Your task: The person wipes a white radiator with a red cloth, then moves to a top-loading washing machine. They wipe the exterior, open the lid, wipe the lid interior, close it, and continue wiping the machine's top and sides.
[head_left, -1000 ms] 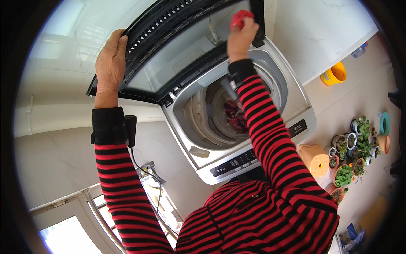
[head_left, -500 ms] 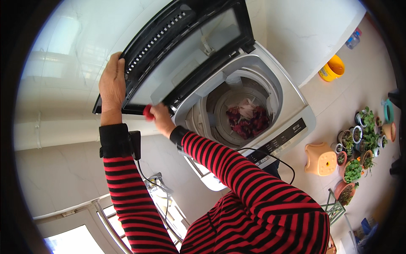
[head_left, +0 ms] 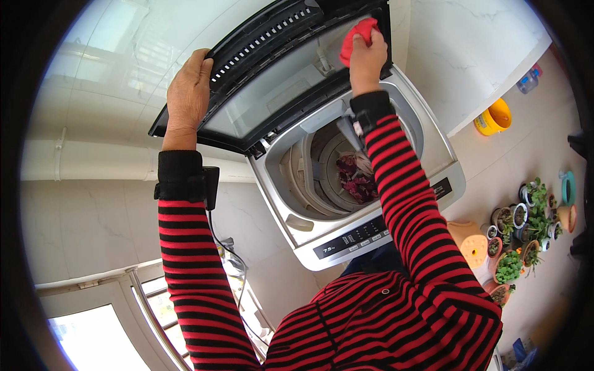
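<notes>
My left hand (head_left: 189,93) grips the outer edge of the raised washing machine lid (head_left: 266,99), its thumb on the black frame. A red cloth (head_left: 359,41) is bunched in my right hand (head_left: 369,62), close to the far end of the lid's clear panel. Below stands the top-loading washing machine (head_left: 303,247), its tub uncovered. Dark red and pale laundry (head_left: 357,178) lies at the bottom of the drum; my right forearm hides part of the opening.
To the right on the floor are a yellow bucket (head_left: 493,117), an orange stool (head_left: 468,243) and several potted plants (head_left: 510,266). A white pipe (head_left: 99,166) runs along the wall at left. Black cable (head_left: 240,278) hangs from my left wrist device.
My right hand has swung with the red cloth from the lid's near lower corner to its far end. My left hand still holds the lid. The view has shifted slightly.
</notes>
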The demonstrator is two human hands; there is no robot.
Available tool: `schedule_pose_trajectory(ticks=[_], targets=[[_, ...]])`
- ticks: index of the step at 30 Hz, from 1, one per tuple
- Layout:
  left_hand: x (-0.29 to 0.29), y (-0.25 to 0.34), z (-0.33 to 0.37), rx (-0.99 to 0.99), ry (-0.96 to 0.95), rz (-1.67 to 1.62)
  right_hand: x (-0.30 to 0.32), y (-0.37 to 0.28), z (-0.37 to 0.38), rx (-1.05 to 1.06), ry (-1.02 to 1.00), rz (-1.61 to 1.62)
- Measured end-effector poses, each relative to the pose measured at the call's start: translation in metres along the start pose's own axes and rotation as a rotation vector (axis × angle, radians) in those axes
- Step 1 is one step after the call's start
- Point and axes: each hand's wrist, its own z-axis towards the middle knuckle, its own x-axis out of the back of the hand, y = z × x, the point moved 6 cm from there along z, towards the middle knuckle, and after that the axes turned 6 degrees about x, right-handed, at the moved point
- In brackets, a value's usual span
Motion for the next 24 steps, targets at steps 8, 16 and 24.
schedule_pose_trajectory(ticks=[8,16,24], targets=[[-0.002,-0.005,0.001,-0.058,0.007,0.006,-0.043,-0.051,-0.068,0.208,0.034,0.039],[-0.003,-0.005,0.006,-0.039,0.007,0.027,-0.105,-0.125,-0.221,0.042,-0.164,0.099],[-0.002,-0.005,0.009,-0.011,-0.01,0.045,-0.132,-0.15,-0.303,0.324,-0.513,0.127]])
